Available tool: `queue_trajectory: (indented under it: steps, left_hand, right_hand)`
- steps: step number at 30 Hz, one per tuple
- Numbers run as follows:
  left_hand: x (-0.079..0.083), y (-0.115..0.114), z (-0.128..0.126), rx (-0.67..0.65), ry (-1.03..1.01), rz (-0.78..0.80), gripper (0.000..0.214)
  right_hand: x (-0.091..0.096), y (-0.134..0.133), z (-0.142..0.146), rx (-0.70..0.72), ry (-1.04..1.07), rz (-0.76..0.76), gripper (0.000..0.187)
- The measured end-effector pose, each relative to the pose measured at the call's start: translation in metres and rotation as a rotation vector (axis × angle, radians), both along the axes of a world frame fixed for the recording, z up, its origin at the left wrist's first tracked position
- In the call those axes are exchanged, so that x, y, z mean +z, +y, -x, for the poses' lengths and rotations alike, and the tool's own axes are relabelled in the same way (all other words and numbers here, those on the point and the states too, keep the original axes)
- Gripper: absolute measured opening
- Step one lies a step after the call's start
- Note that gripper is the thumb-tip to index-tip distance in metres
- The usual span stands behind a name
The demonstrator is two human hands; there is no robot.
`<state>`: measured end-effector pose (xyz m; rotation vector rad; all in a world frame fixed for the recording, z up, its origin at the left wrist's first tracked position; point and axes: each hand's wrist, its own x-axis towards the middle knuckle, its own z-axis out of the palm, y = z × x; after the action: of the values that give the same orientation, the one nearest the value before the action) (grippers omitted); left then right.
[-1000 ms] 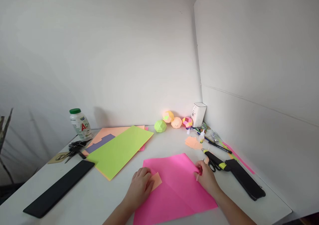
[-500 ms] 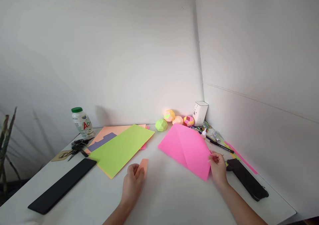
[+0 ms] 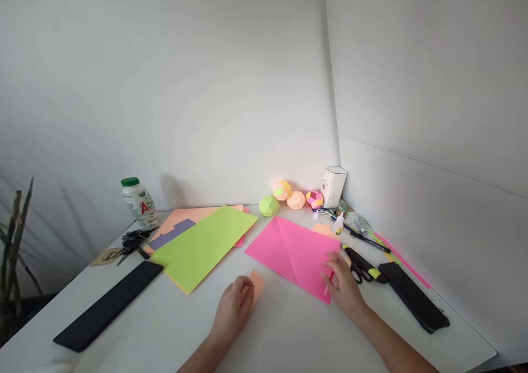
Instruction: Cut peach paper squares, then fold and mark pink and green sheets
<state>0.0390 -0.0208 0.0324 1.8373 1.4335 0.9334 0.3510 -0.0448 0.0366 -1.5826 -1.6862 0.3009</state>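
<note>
Pale walls (image 3: 206, 87) meet behind a white table (image 3: 171, 318).

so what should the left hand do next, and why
I'd probably lay the small peach piece on the pink sheet: the left hand holds it near the sheet but apart from it, and the right hand is over the sheet's right-hand end, where it could perhaps steady the paper.

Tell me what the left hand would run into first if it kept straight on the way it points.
Beyond the peach paper piece at its fingers, the left hand would likely meet the near-left edge of the pink sheet, though it might pass above it; its height is unclear.
</note>
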Motion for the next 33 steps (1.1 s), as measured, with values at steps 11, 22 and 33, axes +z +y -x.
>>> queue_trajectory:
  steps: [11,22,33]
  left_hand:
    - [-0.005,-0.001,-0.001,-0.071,0.056,-0.057,0.015]
    - [-0.008,-0.015,-0.01,-0.303,0.07,-0.195,0.012]
    - [-0.005,0.052,0.063,0.212,0.257,-0.359,0.04]
  right_hand:
    - [-0.006,0.019,0.016,0.148,-0.24,0.042,0.024]
    - [-0.006,0.015,0.094,0.385,0.138,-0.018,0.019]
    - [-0.001,0.024,0.077,0.376,0.404,0.117,0.025]
